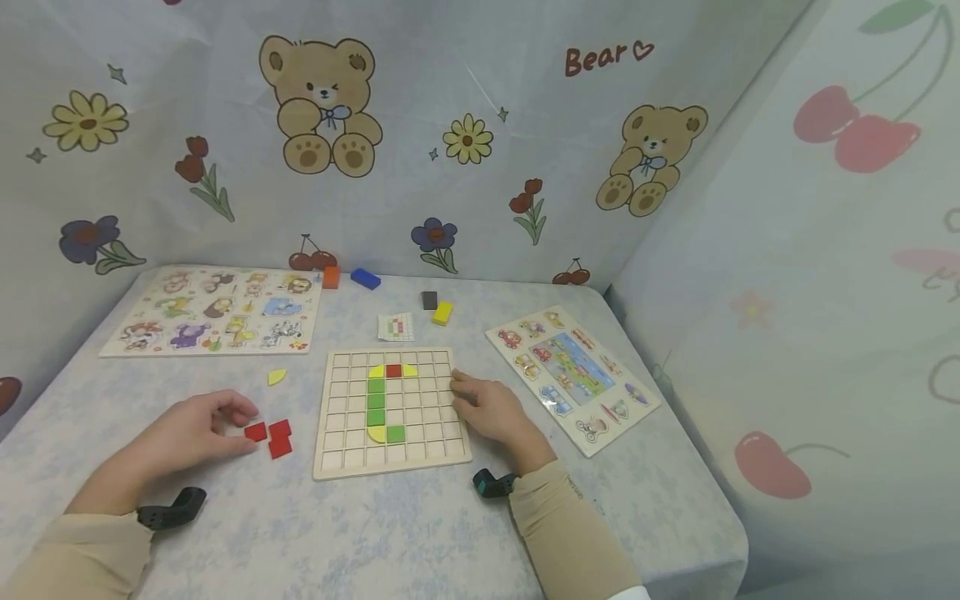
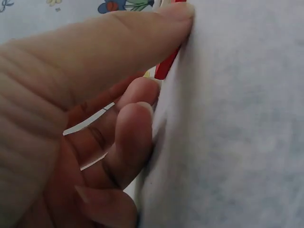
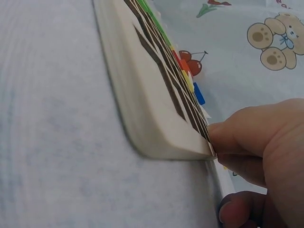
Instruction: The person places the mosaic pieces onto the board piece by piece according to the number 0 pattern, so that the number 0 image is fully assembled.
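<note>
My left hand [image 1: 198,429] is on the left of the table, thumb and bent fingers spread around a red square tile [image 1: 256,432]. In the left wrist view, the thumb [image 2: 118,52] reaches over a red tile [image 2: 166,66]; firm contact is unclear. Two more red tiles [image 1: 280,437] lie just right of it. My right hand [image 1: 491,410] holds the right edge of a wooden grid board [image 1: 438,433], pinching its rim in the right wrist view. On the board, green squares [image 1: 376,402], a red square [image 1: 393,371] and yellow quarter-round pieces [image 1: 377,434] form a C-like shape.
A yellow quarter-round piece [image 1: 277,377] lies left of the board. Behind it are a pattern card [image 1: 396,327] and blocks in black, yellow [image 1: 442,313], blue [image 1: 365,278] and orange. An animal puzzle [image 1: 217,310] lies back left, a vehicle puzzle [image 1: 573,375] right.
</note>
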Motion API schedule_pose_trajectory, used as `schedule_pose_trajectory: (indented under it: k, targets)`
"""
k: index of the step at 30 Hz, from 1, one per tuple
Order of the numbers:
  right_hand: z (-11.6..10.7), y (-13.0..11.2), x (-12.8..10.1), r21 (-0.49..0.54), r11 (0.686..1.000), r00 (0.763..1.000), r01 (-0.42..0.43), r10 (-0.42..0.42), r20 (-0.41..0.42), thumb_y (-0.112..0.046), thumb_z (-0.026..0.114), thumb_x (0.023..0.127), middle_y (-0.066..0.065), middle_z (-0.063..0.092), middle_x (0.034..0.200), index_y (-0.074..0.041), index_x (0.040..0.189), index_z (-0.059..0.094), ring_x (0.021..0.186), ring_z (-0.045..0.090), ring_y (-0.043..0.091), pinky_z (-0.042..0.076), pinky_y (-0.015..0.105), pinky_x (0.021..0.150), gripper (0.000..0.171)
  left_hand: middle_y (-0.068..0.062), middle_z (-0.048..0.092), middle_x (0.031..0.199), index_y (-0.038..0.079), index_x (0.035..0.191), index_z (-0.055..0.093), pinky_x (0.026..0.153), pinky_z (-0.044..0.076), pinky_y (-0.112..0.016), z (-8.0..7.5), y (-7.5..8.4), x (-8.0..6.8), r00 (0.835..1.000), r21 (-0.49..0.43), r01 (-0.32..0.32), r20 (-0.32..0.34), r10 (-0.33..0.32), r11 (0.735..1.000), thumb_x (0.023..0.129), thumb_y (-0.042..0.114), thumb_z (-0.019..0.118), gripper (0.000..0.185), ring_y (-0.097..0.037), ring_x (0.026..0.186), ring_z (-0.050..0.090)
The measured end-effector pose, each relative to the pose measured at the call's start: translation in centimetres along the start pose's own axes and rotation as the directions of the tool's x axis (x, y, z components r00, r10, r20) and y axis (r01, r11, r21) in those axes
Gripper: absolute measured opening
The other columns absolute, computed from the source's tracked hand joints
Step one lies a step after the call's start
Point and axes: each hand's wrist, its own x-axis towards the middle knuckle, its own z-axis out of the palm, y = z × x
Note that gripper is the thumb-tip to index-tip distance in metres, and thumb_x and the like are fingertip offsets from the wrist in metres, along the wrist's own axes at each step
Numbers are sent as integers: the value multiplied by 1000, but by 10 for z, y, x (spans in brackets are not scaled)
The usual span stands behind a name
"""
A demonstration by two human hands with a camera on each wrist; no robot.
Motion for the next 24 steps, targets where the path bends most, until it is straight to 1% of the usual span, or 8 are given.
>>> schedule_pose_trajectory:
  k: [4, 8, 12, 15, 17, 20, 22, 24]
  targets:
    - [0, 1, 0, -5, 1000, 1000, 11, -11, -2, -29, 61, 102, -7, 50, 155, -15, 139, 66, 145, 47, 20, 39, 43, 117, 39, 1, 70, 101, 14, 114, 71, 67, 46, -28, 1, 2, 0, 1000, 13, -1, -22, 2, 1000, 78, 45, 88, 51, -17, 84, 58]
    - [-1, 0, 0, -5, 1000, 1000, 9, -9, 3, -29, 61, 102, -7, 50, 156, -15, 139, 66, 145, 46, 20, 38, 44, 117, 39, 1, 71, 100, 14, 113, 73, 67, 47, -30, 2, 5, -1, 999, 15, 5, -44, -4, 1000, 80, 44, 87, 46, -18, 84, 58]
    - [-1, -1, -1, -4, 1000, 1000, 7, -7, 5, -30, 60, 102, -7, 50, 156, -15, 139, 65, 146, 46, 21, 38, 44, 118, 40, -1, 71, 101, 13, 113, 74, 67, 46, -32, 2, 8, 0, 998, 18, 8, -68, -7, 1000, 81, 43, 87, 46, -19, 84, 58]
    - [-1, -1, -1, -4, 1000, 1000, 10, -10, 0, -29, 61, 102, -6, 50, 155, -14, 139, 65, 145, 47, 22, 38, 45, 117, 40, -2, 72, 103, 14, 115, 74, 64, 44, -30, 2, 12, 1, 995, 32, -1, -104, 5, 999, 81, 46, 86, 48, -17, 81, 57]
    - [-2, -1, -1, -3, 1000, 1000, 15, -15, -1, -29, 61, 102, -6, 50, 155, -14, 139, 65, 145, 47, 23, 39, 45, 117, 40, -3, 72, 105, 15, 116, 74, 62, 42, -29, 4, 19, 2, 991, 33, -15, -132, 19, 999, 82, 47, 85, 48, -17, 79, 55]
    - [-1, -1, 0, -14, 1000, 1000, 19, -19, 4, -28, 62, 101, -6, 50, 155, -14, 139, 65, 145, 47, 23, 39, 45, 117, 41, -4, 73, 106, 16, 117, 74, 61, 43, -29, 7, 35, 7, 987, 21, -31, -156, 34, 999, 83, 48, 84, 48, -17, 79, 55]
    - [-1, 0, 1, -21, 1000, 1000, 19, -18, 7, -28, 63, 101, -7, 50, 156, -15, 139, 65, 145, 47, 22, 39, 44, 117, 40, -3, 73, 106, 15, 117, 73, 62, 45, -30, 11, 47, 13, 987, 11, -43, -156, 44, 999, 84, 44, 84, 45, -18, 79, 56]
    - [-1, 1, 1, -23, 1000, 1000, 16, -16, 12, -28, 63, 101, -8, 50, 156, -16, 139, 65, 145, 47, 21, 38, 44, 117, 40, -3, 72, 107, 15, 117, 73, 63, 47, -31, 14, 61, 19, 989, 3, -50, -139, 50, 999, 85, 42, 84, 43, -18, 80, 58]
